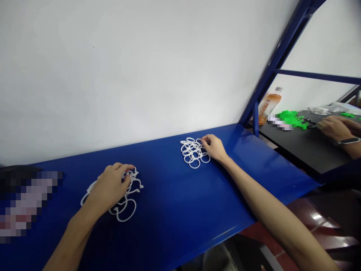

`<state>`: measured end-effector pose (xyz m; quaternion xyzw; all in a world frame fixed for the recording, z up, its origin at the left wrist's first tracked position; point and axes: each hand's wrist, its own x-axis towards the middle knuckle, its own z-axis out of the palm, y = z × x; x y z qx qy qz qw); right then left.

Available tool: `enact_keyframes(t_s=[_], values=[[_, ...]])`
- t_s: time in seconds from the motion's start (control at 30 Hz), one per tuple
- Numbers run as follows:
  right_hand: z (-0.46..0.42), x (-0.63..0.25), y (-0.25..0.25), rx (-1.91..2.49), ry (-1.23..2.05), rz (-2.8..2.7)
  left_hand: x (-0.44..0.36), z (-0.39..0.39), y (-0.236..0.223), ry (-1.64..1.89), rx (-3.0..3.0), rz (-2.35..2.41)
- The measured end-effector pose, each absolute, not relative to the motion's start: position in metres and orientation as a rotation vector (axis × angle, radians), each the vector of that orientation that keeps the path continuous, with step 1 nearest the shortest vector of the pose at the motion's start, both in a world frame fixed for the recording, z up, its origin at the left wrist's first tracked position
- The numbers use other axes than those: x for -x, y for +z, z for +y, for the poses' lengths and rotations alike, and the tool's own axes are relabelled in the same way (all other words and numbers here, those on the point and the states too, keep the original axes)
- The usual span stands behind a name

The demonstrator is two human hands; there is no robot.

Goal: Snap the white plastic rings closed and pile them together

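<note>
Two piles of white items lie on the blue table (166, 188). On the left is a loose heap of white loops (126, 214), some with small knobbed ends. My left hand (111, 186) rests over this heap and hides part of it; its thumb and index finger are apart, with loops visible between them. Farther right, several white rings (194, 162) lie overlapping in a flat cluster. At that cluster's right edge, my right hand (214, 146) has its thumb and fingertips pinched together at a ring.
A white wall (141, 75) rises behind the table. To the right stands a blue metal frame (265, 79). Beyond it, a black table (296, 145) holds a bottle (269, 105), green pieces (289, 118) and another person's hands (335, 128). A dark item (17, 178) lies far left.
</note>
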<state>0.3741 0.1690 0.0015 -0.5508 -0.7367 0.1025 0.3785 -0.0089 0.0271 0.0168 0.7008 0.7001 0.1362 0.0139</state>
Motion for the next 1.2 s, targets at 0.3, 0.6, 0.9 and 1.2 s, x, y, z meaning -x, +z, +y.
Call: enact_keyframes(t_s=[0.3,0.6,0.9,1.2], values=[[0.168,-0.376,0.005,1.412,0.102,-1.820,0.005,0.024,0.022,0.237,-2.228,2.229],[0.116,-0.346,0.034,1.062,-0.051,-1.970,-0.024,0.013,0.049,0.930,-2.237,2.229],[0.062,-0.310,0.035,0.597,0.467,-2.415,-0.085,-0.006,0.037,1.149,-2.126,1.718],[0.063,-0.311,0.030,0.750,0.686,-2.405,-0.096,-0.005,0.023,1.094,-2.053,1.613]])
